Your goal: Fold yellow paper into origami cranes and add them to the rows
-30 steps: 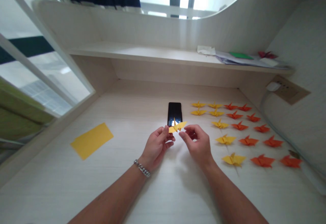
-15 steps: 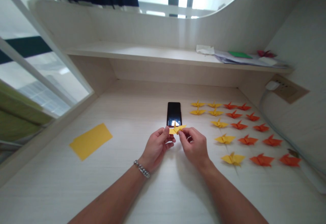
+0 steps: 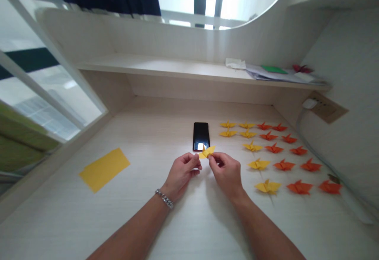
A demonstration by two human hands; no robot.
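Note:
A yellow paper crane (image 3: 207,152) with spread wings is held between my two hands above the desk. My left hand (image 3: 184,172) pinches its left wing between thumb and fingers, a metal chain bracelet (image 3: 164,198) around the wrist. My right hand (image 3: 226,172) is closed on the crane's lower right side with thumb and forefinger. Just beyond the crane a black phone (image 3: 201,135) lies flat. Rows of finished yellow cranes (image 3: 258,164) and orange cranes (image 3: 284,165) stand to the right.
Yellow paper sheets (image 3: 104,169) lie on the desk at left. A white plug (image 3: 309,103) with a grey cable (image 3: 308,143) runs down the right wall side. Papers (image 3: 272,74) rest on the shelf (image 3: 154,67) along the back.
The view has tilted slightly, so the desk things sit a little lower. The crane's wings are angled a bit differently between my hands, which stay in about the same place.

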